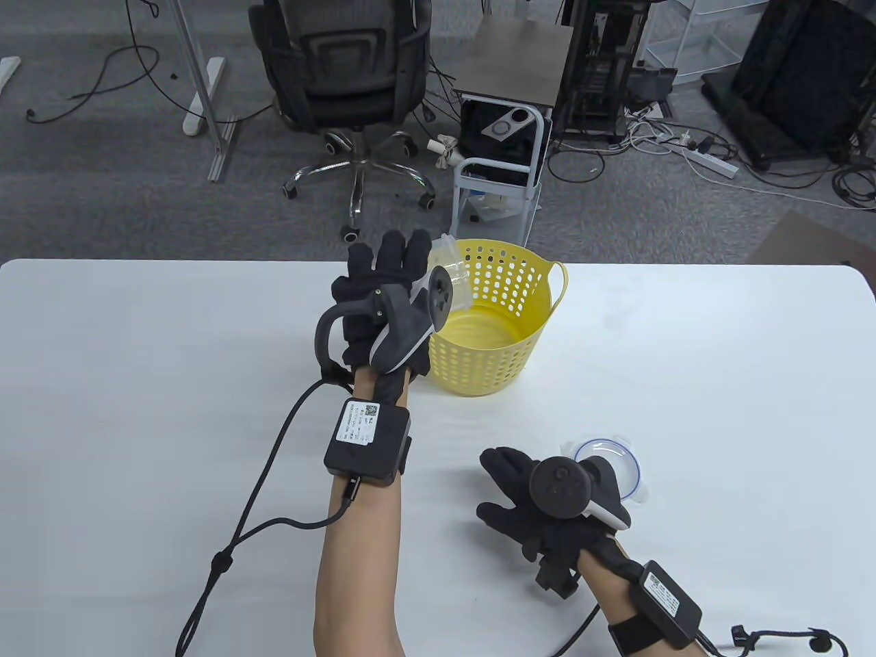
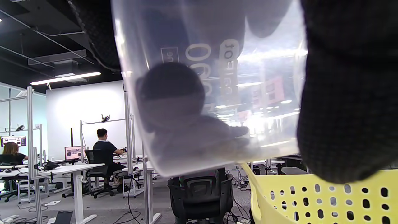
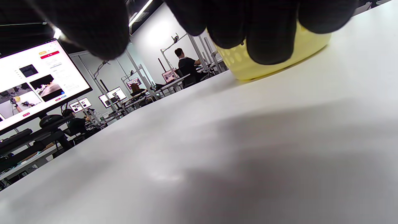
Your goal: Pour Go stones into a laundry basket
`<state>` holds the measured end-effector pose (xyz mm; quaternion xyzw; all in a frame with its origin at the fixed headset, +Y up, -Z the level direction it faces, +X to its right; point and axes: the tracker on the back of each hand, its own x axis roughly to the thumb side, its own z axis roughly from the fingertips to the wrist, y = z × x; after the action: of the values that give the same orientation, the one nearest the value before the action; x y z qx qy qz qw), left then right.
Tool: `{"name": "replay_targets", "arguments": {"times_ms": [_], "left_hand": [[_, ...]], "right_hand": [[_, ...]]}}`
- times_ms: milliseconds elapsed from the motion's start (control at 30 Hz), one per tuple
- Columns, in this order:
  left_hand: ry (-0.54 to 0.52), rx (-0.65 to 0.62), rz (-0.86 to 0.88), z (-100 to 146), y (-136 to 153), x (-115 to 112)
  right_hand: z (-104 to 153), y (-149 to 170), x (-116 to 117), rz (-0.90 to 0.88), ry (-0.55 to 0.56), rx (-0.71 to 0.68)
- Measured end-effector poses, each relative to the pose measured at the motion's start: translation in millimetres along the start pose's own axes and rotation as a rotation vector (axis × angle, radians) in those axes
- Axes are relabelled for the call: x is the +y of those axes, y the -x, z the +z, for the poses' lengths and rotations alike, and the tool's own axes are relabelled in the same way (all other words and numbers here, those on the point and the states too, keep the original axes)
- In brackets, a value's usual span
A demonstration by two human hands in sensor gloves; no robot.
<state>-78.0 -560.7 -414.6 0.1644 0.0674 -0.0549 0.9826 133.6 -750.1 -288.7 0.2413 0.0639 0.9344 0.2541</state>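
Observation:
A yellow perforated laundry basket stands at the table's far edge, in the middle. My left hand grips a clear plastic container and holds it tilted over the basket's left rim. In the left wrist view the container fills the frame above the basket wall; dark shapes show through it, and I cannot tell stones from fingers. The basket floor in the table view looks bare. My right hand rests open on the table, holding nothing. Its fingers hang before the basket.
A clear round lid with a blue ring lies on the table just behind my right hand, partly hidden by the tracker. A black cable trails from my left wrist across the white table. An office chair and a cart stand beyond the table.

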Motion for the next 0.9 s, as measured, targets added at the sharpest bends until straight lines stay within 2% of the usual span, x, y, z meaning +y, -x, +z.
{"name": "replay_targets", "arguments": {"times_ms": [900], "left_hand": [[0.013,-0.039,-0.159,-1.7,-3.3,4.3]], "right_hand": [[-1.0,0.2,2.0,0.013,-0.034,0.019]]}}
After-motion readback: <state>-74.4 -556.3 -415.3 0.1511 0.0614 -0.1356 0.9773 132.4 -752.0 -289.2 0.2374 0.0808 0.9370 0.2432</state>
